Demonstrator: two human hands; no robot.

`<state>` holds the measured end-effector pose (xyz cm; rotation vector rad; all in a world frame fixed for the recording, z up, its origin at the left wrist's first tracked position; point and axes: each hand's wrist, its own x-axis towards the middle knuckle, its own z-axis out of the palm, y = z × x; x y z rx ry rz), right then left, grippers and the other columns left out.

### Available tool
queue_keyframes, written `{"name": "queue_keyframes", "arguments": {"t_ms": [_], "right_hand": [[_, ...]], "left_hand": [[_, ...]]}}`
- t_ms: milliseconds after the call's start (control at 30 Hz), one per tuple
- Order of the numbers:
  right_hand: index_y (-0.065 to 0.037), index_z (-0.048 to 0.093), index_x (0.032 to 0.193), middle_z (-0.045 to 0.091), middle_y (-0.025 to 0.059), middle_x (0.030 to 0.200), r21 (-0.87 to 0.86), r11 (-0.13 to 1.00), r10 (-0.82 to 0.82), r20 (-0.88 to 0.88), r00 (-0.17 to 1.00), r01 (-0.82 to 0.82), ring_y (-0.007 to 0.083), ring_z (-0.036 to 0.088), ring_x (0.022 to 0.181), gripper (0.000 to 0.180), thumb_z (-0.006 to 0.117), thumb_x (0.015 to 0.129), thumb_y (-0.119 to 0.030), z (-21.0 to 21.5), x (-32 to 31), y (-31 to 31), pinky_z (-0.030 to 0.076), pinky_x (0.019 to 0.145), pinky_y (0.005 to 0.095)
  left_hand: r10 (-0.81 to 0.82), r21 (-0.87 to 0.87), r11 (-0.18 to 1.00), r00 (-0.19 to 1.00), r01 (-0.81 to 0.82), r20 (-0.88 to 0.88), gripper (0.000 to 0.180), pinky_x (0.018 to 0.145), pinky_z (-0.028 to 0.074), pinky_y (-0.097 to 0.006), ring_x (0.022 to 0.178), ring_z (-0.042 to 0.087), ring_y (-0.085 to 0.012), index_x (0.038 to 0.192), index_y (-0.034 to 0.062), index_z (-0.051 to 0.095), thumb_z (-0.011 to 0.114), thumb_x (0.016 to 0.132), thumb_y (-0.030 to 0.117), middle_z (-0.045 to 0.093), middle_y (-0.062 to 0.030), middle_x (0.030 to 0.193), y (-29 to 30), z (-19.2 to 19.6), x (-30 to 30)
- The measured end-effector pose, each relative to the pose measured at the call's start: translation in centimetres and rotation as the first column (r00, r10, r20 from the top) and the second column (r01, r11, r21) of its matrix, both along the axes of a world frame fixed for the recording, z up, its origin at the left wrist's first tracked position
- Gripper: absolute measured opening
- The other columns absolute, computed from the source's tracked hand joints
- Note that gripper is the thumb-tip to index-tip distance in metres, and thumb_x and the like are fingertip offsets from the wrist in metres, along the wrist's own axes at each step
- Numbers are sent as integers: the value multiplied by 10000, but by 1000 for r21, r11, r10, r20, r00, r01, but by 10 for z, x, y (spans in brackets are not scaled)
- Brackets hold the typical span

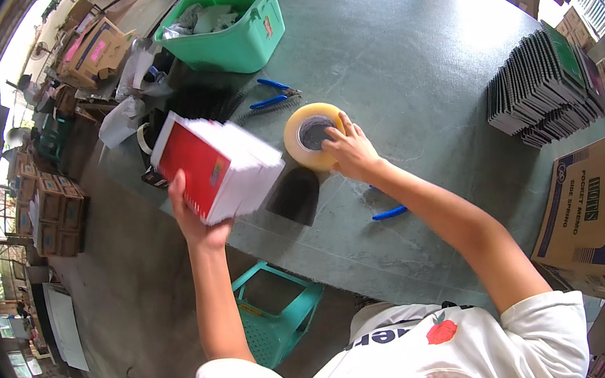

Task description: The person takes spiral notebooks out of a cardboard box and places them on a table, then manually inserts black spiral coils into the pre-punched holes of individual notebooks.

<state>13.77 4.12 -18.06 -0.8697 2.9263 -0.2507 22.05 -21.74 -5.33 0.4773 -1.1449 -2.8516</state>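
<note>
My left hand grips a thick stack of small spiral notebooks with a red cover, holding it up and tilted over the table's left edge. The stack is slightly blurred, its white page edges facing right. My right hand is closed on the right side of a wide roll of yellowish clear tape, fingers over its rim and into the core. The roll lies on the grey-green table. Beyond it are blue-handled pliers. A second blue handle pokes out near my right forearm, which partly hides that tool.
A green plastic bin with plastic bags stands at the back left. Stacked dark spiral notebooks sit at the right, near a cardboard box. Dark wire coils lie at the left. A green stool stands below the near edge.
</note>
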Motion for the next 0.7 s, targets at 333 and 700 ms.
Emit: {"name": "queue_keyframes", "arguments": {"t_ms": [333, 700], "right_hand": [[-123, 565, 1169, 247, 154, 1475, -196, 981, -15, 4, 1000, 16, 402, 189, 1369, 484, 725, 731, -250, 13, 72, 10, 240, 1076, 556], [-106, 572, 1170, 344, 160, 1431, -359, 900, -257, 16, 966, 245, 369, 293, 1337, 468, 711, 724, -122, 56, 175, 139, 294, 1067, 458]], "left_hand": [[-353, 127, 928, 936, 350, 0, 627, 863, 412, -543, 1102, 508, -257, 1233, 251, 476, 621, 693, 535, 523, -30, 1209, 164, -47, -163], [-188, -81, 970, 921, 228, 341, 919, 1045, 317, -408, 1228, 427, -258, 1309, 35, 447, 846, 599, 459, 453, -121, 1345, 200, -97, -167]]}}
